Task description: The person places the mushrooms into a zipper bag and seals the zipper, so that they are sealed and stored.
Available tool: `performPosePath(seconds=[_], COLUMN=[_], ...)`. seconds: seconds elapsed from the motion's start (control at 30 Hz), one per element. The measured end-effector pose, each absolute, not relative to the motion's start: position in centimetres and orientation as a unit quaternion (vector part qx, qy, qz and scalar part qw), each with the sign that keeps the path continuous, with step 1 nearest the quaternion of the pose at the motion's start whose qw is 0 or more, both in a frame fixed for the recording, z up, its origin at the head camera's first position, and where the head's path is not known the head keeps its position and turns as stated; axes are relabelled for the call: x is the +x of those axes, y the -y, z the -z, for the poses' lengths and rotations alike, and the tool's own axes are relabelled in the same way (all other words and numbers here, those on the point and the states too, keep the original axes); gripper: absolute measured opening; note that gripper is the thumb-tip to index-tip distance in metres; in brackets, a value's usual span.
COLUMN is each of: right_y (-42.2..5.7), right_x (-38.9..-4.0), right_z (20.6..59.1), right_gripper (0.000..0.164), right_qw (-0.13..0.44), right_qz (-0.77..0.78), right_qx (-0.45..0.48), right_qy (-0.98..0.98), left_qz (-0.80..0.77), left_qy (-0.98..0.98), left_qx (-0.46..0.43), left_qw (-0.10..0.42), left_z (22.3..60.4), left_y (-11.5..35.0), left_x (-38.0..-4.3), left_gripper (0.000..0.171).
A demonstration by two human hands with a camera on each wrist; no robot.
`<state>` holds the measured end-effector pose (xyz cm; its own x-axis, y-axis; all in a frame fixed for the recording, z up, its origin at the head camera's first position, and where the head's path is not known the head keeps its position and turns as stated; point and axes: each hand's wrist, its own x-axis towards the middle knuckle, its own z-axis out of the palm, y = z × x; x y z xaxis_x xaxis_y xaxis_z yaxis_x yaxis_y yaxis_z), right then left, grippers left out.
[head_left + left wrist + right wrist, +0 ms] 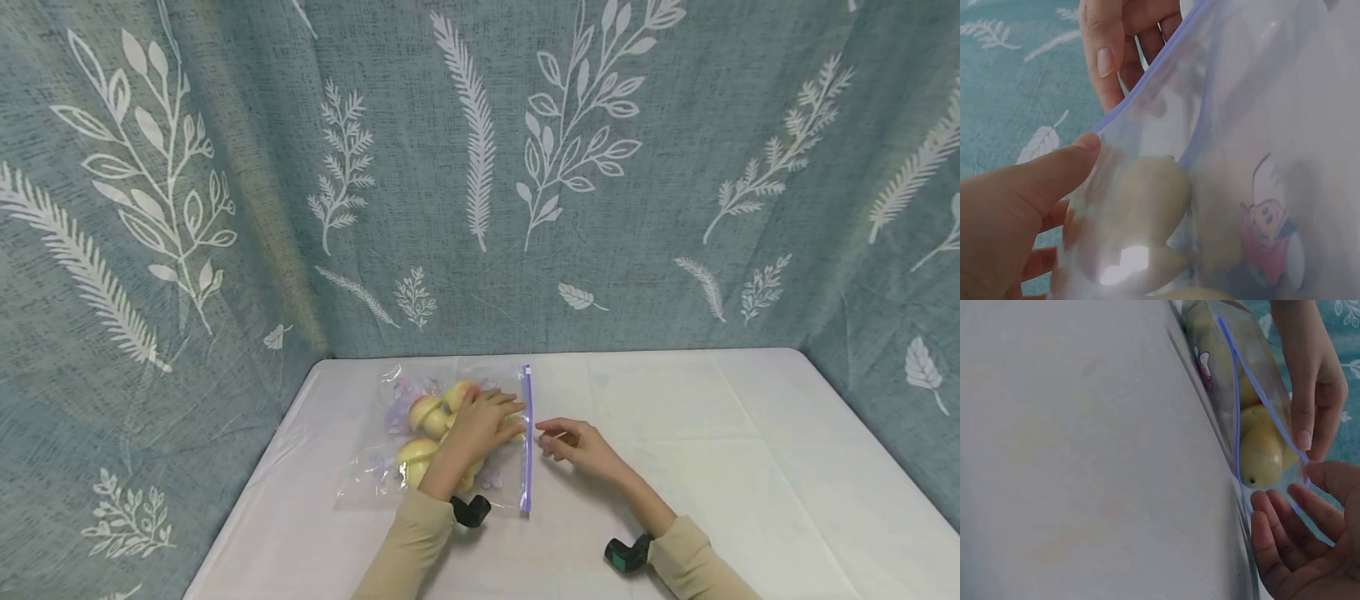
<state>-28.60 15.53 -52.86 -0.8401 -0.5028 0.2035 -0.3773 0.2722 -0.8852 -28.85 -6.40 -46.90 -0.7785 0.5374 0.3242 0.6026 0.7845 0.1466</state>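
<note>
A clear zip bag [360, 475] with a purple zip strip [527, 467] lies on the table, holding several yellow, pear-shaped fruits [417, 457], some blushed red. My left hand [480, 425] lies over the bag's fruit-filled part, fingers toward the strip. In the left wrist view, its thumb [1089, 141] pinches the bag's lip, with the other fingers behind the plastic. My right hand [581, 448] is at the strip's right side, fingers loosely bent; in the right wrist view its thumb [1329, 472] touches the lip. Between the purple edges [1237, 406] the mouth is parted.
The white-covered table [675, 467] extends right of the bag. A blue-green curtain [660, 292] with white leaf prints stands behind it and at both sides. Black wrist cameras [471, 511] sit at both sleeve cuffs.
</note>
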Motion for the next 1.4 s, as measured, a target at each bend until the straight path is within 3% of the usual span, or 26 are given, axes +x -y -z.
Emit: performPosePath(seconds=[0.3,0.53,0.8,1.4], right_y=[-15.1,-14.7,-14.8,-14.8], right_x=[-27.1,-25.3,-26.2,-25.3], right_z=[51.9,49.5,51.8,52.5], right_gripper=[0.028,0.025,0.024,0.026], right_qw=[0.079,0.103,0.108,0.168], right_qz=[0.517,0.523,0.508,0.492], right_qx=[-0.266,-0.268,-0.250,-0.237], right_qy=[-0.810,-0.803,-0.817,-0.821], left_qz=[0.051,0.002,-0.014,0.079], left_qy=[0.934,0.936,0.941,0.937], left_qx=[-0.327,-0.337,-0.334,-0.338], left_qw=[0.137,0.102,0.059,0.040], left_z=[45.9,44.4,43.5,43.9], left_y=[6.0,5.8,5.5,5.9], left_x=[-29.4,-29.7,-30.4,-33.8], left_gripper=[0.037,0.036,0.038,0.039])
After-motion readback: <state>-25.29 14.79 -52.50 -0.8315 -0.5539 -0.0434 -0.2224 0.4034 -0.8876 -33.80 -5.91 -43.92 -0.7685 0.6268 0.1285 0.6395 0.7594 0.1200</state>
